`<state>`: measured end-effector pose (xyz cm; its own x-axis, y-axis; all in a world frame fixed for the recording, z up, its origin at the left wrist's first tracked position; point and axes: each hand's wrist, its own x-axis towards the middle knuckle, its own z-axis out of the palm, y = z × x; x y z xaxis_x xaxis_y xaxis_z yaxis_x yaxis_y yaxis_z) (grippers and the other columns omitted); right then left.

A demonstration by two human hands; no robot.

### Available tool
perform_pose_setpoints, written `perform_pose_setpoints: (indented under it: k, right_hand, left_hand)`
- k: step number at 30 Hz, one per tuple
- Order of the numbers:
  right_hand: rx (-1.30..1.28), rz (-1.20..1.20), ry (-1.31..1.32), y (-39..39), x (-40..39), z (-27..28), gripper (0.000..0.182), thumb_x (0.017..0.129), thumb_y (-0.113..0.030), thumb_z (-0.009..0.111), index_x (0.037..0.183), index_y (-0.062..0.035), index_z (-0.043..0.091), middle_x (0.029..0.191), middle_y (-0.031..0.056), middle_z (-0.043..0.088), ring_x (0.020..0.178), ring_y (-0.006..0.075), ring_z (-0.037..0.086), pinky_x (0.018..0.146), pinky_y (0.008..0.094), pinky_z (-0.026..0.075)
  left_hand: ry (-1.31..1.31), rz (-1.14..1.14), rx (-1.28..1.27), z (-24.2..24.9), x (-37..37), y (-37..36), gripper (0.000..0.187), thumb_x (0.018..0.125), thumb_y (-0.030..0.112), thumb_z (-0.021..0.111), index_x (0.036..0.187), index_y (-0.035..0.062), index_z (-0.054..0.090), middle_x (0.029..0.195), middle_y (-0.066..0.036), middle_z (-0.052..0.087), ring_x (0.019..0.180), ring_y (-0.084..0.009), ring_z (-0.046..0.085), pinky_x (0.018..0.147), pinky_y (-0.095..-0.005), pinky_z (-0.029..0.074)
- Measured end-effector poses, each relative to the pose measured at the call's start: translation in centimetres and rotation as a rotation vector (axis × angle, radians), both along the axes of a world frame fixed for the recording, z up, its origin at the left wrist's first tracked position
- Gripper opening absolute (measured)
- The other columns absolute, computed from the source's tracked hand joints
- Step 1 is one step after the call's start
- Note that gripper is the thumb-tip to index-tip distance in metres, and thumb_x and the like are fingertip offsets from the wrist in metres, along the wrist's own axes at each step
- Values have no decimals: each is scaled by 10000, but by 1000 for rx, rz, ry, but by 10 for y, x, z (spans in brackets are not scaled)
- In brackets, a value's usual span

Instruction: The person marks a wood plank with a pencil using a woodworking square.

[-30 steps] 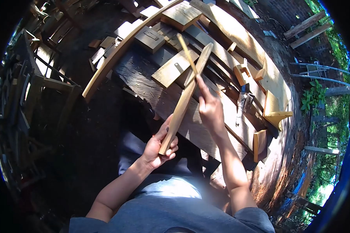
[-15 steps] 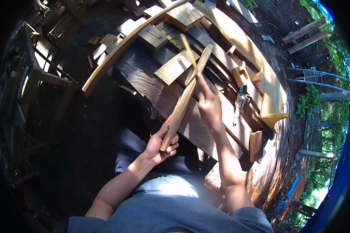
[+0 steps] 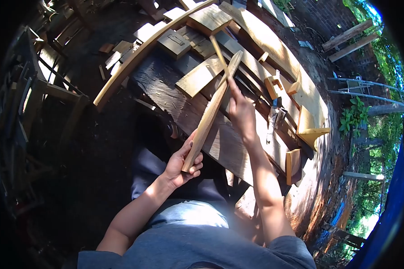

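My left hand (image 3: 179, 167) is wrapped round the near, thicker end of a long wooden stick (image 3: 207, 117), which slants up over the workbench and tapers to a point. My right hand (image 3: 242, 112) is closed, index finger stretched along, on a thin tan strip (image 3: 219, 54) that crosses the wooden stick near its tapered end. Hidden inside the right fist is the strip's lower end. Beneath both lies a pale board (image 3: 195, 78) on the workbench (image 3: 166, 92).
A long curved wooden strip (image 3: 134, 60) arcs along the bench's left side. Wooden blocks (image 3: 175, 42) lie at the far end. To the right are a wooden plane-like piece (image 3: 274, 86), an angled wooden piece (image 3: 310, 127) and a small upright block (image 3: 293, 166).
Both hands and the wooden stick sit slightly further left, as does the whole bench in view. The thin strip has shifted a little against the stick's tapered end.
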<state>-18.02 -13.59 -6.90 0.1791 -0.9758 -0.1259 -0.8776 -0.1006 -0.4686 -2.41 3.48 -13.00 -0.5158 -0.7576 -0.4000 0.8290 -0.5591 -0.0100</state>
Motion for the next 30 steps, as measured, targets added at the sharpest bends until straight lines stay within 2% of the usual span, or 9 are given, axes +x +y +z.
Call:
perform_pose_setpoints:
  k: [2, 5, 12, 16, 17, 18, 20, 26, 30]
  right_hand:
    - [-334, 223, -265, 36, -11, -31, 693, 886, -11, 543, 1503, -291, 399, 739, 201, 655, 641, 335, 677, 592, 447, 543]
    - [-314, 260, -168, 61, -20, -24, 747, 829, 46, 569, 1475, -311, 450, 738, 193, 649, 656, 333, 674, 614, 446, 547]
    - [-145, 14, -68, -63, -16, -37, 518, 951, -194, 475, 1459, -294, 460, 904, 251, 688, 783, 427, 676, 719, 533, 533]
    - [-304, 56, -160, -73, -18, -53, 534, 939, -211, 499, 1461, -309, 452, 862, 254, 686, 787, 436, 676, 739, 538, 535]
    - [-318, 58, -164, -72, -19, -54, 538, 938, -213, 501, 1463, -315, 447, 861, 259, 685, 795, 437, 676, 744, 536, 537]
    - [-327, 57, -167, -68, -21, -56, 542, 937, -216, 503, 1465, -320, 443, 860, 264, 685, 802, 438, 677, 748, 533, 540]
    - [-294, 24, -101, -63, -16, -50, 543, 936, -215, 508, 1465, -318, 443, 861, 261, 686, 805, 437, 677, 744, 531, 540]
    - [5, 9, -35, 2, -7, -9, 593, 924, -138, 519, 1488, -291, 420, 965, 272, 683, 848, 402, 694, 759, 497, 549]
    - [-116, 108, -260, 38, -24, -24, 622, 934, -103, 520, 1499, -330, 394, 1023, 231, 693, 878, 368, 703, 752, 465, 550]
  left_hand:
    - [-3, -2, 2, -1, 2, -1, 489, 1067, 370, 388, 1526, 460, 246, 736, -49, 464, 482, -130, 435, 458, -255, 396]
    - [19, -13, -25, -5, 2, -1, 529, 1057, 382, 404, 1542, 441, 200, 750, -59, 502, 491, -139, 455, 474, -283, 437]
    - [-46, -29, -58, 2, 8, -2, 508, 1067, 421, 353, 1551, 395, 205, 766, -57, 496, 481, -123, 450, 467, -265, 424]
    - [-634, -143, -308, 29, 14, -16, 610, 1040, 501, 380, 1576, 299, 171, 878, -74, 521, 489, -122, 501, 437, -240, 452]
    - [-772, -190, -351, 38, 15, -26, 716, 1009, 476, 481, 1586, 258, 118, 968, -106, 525, 508, -133, 535, 423, -247, 473]
    - [-1004, -249, -494, 49, 12, -37, 792, 982, 356, 555, 1589, 209, 68, 1105, -165, 529, 511, -145, 553, 445, -270, 506]
    - [-1340, -302, -740, 49, 10, -61, 812, 963, 189, 562, 1590, 252, 50, 1080, -172, 589, 555, -172, 592, 520, -300, 551]
    - [-1456, -506, -556, 59, 5, -84, 788, 951, 147, 526, 1582, 274, 71, 826, -210, 657, 536, -225, 641, 540, -361, 579]
    - [-1748, -536, -693, 40, 0, -81, 770, 955, 148, 511, 1582, 260, 78, 784, -227, 674, 553, -251, 662, 559, -378, 583]
